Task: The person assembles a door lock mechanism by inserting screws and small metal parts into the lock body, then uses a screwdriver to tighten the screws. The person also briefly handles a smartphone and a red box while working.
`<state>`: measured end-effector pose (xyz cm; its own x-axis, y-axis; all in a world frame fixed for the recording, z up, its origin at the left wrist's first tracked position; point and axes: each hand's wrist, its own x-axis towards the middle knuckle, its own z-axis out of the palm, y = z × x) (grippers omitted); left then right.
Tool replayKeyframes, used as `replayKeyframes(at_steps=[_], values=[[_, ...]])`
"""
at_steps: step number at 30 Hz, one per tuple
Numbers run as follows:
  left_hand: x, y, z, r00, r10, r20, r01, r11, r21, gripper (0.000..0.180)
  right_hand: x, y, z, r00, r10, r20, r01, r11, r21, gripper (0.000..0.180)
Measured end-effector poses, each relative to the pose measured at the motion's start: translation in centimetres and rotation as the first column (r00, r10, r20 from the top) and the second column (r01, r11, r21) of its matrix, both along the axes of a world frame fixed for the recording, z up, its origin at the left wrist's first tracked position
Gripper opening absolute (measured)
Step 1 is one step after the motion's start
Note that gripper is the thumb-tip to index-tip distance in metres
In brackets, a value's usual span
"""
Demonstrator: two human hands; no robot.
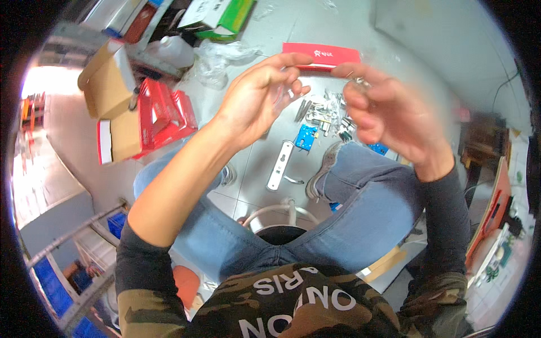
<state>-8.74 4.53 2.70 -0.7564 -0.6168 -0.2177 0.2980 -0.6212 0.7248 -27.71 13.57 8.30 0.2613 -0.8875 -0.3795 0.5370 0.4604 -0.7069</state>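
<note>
Both hands are raised in front of me above the floor. My left hand (256, 96) has its fingers curled, with a glimpse of something clear and shiny among them that I cannot make out. My right hand (389, 110), smeared by motion, is bent around a small shiny thing (362, 83) whose kind does not show. Below them lie a pile of small metal parts in clear bags (327, 111) and a blue lock case (305, 137). A silver door handle plate (280, 163) with a lever rests nearer my feet. Behind the hands is a long red box (321, 55).
An open cardboard box (121, 135) with several red boxes (163, 112) stands at left. Crumpled plastic (217, 62), a white jug (171, 52) and a green-and-white carton (220, 18) are at the far left. Another blue case (378, 148) lies by my right knee; shelving (76, 236) stands lower left.
</note>
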Motion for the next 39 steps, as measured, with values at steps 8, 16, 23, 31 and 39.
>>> replayKeyframes(at_steps=[8,16,23,31,39], values=[[3.7,-1.2,-1.0,0.977,0.210,-0.031,-0.207,0.974,0.097,0.036,11.3,-2.6,-2.7,0.876,-0.112,-0.468,0.085,0.993,-0.077,0.015],[5.8,-1.6,-2.2,0.969,0.215,0.120,-0.194,0.967,-0.165,0.039,12.4,-5.2,-5.5,0.784,-0.098,-0.613,0.053,0.994,-0.091,0.010],[6.1,-1.3,-3.0,0.905,0.285,0.316,0.008,0.732,-0.681,0.066,10.9,-4.9,-4.7,0.799,-0.241,-0.551,0.236,0.968,-0.081,0.006],[4.4,0.0,-3.7,0.787,0.527,0.321,0.078,0.430,-0.899,0.047,10.5,-4.0,-4.8,0.671,-0.330,-0.664,0.188,0.942,-0.279,0.007],[4.7,-0.1,-3.2,0.766,0.599,0.235,0.150,0.188,-0.971,0.031,9.9,-3.8,-4.9,0.647,-0.288,-0.706,0.158,0.956,-0.245,0.007]])
